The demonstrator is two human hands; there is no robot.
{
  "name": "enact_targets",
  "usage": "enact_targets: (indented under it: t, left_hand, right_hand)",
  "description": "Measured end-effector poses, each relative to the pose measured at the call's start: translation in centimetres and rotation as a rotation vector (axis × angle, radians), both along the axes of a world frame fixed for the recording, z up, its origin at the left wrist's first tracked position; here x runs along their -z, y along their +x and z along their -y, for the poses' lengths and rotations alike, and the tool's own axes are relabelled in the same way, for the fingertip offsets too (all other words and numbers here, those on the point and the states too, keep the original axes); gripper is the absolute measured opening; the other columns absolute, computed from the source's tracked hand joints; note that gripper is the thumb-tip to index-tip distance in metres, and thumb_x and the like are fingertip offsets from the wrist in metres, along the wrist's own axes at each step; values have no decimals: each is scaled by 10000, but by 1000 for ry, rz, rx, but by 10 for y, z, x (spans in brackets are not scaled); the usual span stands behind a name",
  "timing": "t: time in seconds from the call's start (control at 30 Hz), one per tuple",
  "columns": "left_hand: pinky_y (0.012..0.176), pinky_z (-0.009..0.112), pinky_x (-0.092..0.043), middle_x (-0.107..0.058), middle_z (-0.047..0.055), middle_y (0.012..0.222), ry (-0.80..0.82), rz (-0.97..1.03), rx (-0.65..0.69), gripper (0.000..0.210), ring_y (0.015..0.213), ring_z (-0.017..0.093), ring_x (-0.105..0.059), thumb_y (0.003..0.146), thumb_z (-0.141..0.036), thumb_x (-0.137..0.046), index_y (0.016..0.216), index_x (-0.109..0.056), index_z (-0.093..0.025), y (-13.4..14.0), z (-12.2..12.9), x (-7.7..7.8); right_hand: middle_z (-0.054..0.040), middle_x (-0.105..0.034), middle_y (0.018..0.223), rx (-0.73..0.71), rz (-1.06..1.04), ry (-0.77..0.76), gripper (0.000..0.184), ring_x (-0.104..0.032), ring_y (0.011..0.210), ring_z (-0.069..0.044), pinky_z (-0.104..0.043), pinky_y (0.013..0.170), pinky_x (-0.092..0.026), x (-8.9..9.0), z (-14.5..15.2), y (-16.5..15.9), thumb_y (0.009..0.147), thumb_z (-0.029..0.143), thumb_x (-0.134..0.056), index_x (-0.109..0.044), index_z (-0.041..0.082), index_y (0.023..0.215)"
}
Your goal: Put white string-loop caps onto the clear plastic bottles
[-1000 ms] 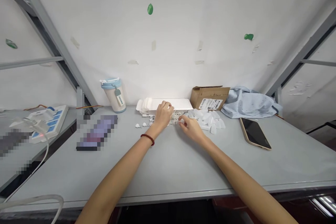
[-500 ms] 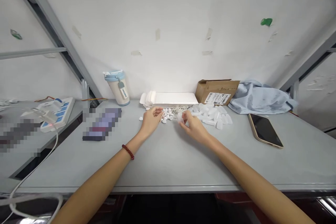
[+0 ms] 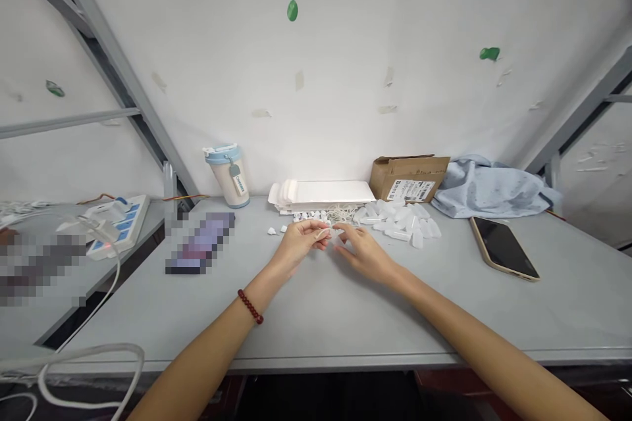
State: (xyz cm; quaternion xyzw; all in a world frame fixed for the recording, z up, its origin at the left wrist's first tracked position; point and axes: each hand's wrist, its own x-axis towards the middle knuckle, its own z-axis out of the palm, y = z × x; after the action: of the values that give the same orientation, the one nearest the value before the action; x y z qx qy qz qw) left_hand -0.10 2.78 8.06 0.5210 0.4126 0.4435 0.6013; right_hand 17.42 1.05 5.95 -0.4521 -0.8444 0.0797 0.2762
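Note:
My left hand (image 3: 297, 243), with a red bead bracelet on its wrist, pinches a thin whitish strip (image 3: 322, 234) between thumb and fingers. Its exact kind is too small to make out. Close by on the right is my right hand (image 3: 366, 251), its index fingertip at the strip's end and its thumb apart from the index finger. Behind the hands lie small white caps (image 3: 312, 216) and a tangle of thin cream-coloured loops (image 3: 340, 213). A heap of translucent white plastic pieces (image 3: 402, 218) spreads beyond my right hand.
A white open box (image 3: 330, 191) and a cardboard box (image 3: 409, 177) stand against the wall. Left are a tumbler (image 3: 228, 174), a blurred flat item (image 3: 202, 243) and a power strip (image 3: 123, 227). Right are a blue cloth (image 3: 494, 187) and a phone (image 3: 504, 248).
My left hand has moved right, away from the caps, and the whitish strip now shows in it. My hands are closer together and nearer me. The camera view has tilted slightly upward.

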Motion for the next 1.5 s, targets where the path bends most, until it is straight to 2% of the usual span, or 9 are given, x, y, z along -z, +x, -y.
enact_targets:
  t: [0.33, 0.67, 0.93, 1.23, 1.5]
  left_hand:
    - [565, 246, -464, -632, 34, 684, 15, -25, -59, 196, 575, 101, -553, 692, -287, -673, 781, -652, -113, 4, 1, 4]
    - [488, 214, -407, -609, 19, 678, 138, -117, -51, 174, 589, 111, -528, 700, -282, -629, 766, -675, -128, 6, 6, -1]
    - [537, 227, -418, -652, 34, 749, 309, -240, -28, 215, 660, 136, -549, 740, -313, -624, 856, -694, -147, 4, 7, -2]
    - [730, 276, -456, -707, 48, 851, 405, -311, -8, 211, 818, 185, -614, 761, -333, -619, 863, -701, -168, 2, 5, -2]
    - [677, 263, -420, -700, 32, 830, 480, -434, -5, 177, 789, 177, -594, 780, -280, -573, 840, -699, -172, 2, 6, -4]
  right_hand:
    - [-99, -646, 944, -44, -16, 95, 365, -599, 896, -234, -355, 769, -464, 1, 0, 2, 869, 171, -478, -409, 171, 1227]
    - [-71, -632, 902, -87, 0, 100, 393, -569, 810, -206, -344, 769, -427, -2, 1, 2, 881, 162, -461, -391, 199, 1266]
    - [-42, -600, 781, -92, -45, 112, 363, -558, 738, -191, -347, 750, -433, -3, 3, 1, 898, 212, -443, -393, 190, 1257]
    - [-55, -580, 749, -120, -58, 163, 393, -541, 698, -199, -328, 653, -459, 3, 3, -1, 889, 193, -429, -351, 136, 1270]
    - [-82, -604, 832, -133, -37, 140, 438, -569, 741, -209, -340, 646, -478, 4, 4, -2, 883, 167, -421, -303, 171, 1305]
